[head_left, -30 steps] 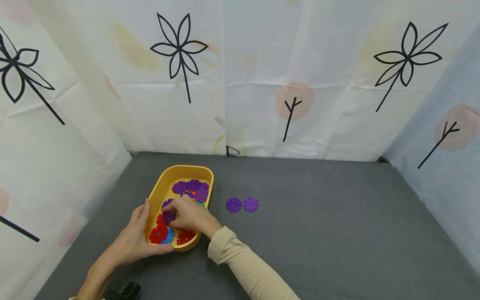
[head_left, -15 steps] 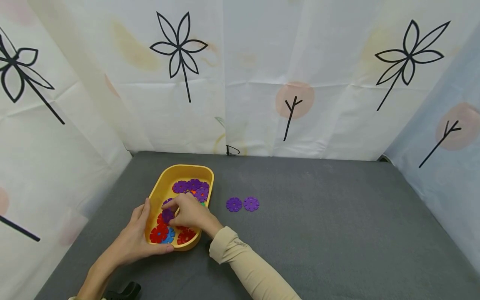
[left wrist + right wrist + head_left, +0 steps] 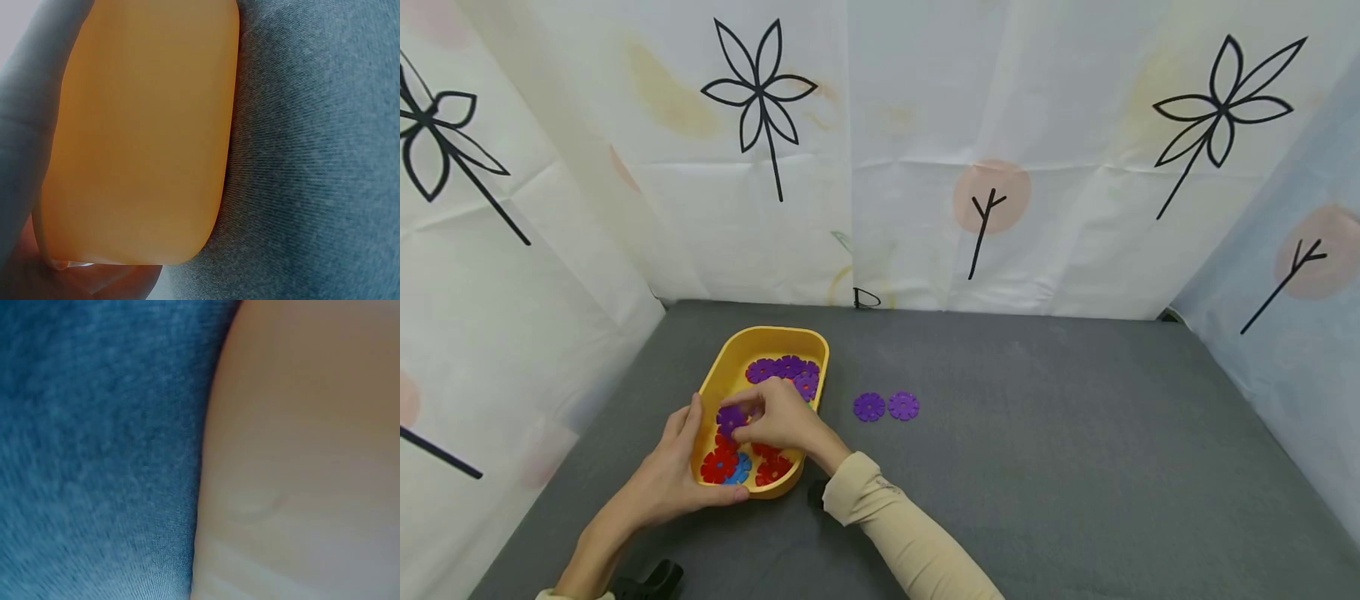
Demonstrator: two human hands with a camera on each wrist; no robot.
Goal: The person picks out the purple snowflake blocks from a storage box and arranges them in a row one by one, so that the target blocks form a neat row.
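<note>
Grey cloth (image 3: 1037, 450) underlies the yellow tray (image 3: 730, 372) the left hand (image 3: 676, 468) grips; inside, the right hand (image 3: 782, 418) shifts, baring more of a purple flower piece (image 3: 727, 420). Whether its fingers (image 3: 747, 397) pinch that is unclear; picking seems unfinished.

You've got a grey tabletop (image 3: 1075, 450), pale sheets (image 3: 910, 75) round it from 10 to 2 o'clock, kinda bluish at 2, with black outline flowers (image 3: 760, 92) and pinkish circles (image 3: 1003, 212).

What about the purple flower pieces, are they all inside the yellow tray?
No, two purple flower pieces lie on the gray table, outside the yellow tray, to its right.
</note>
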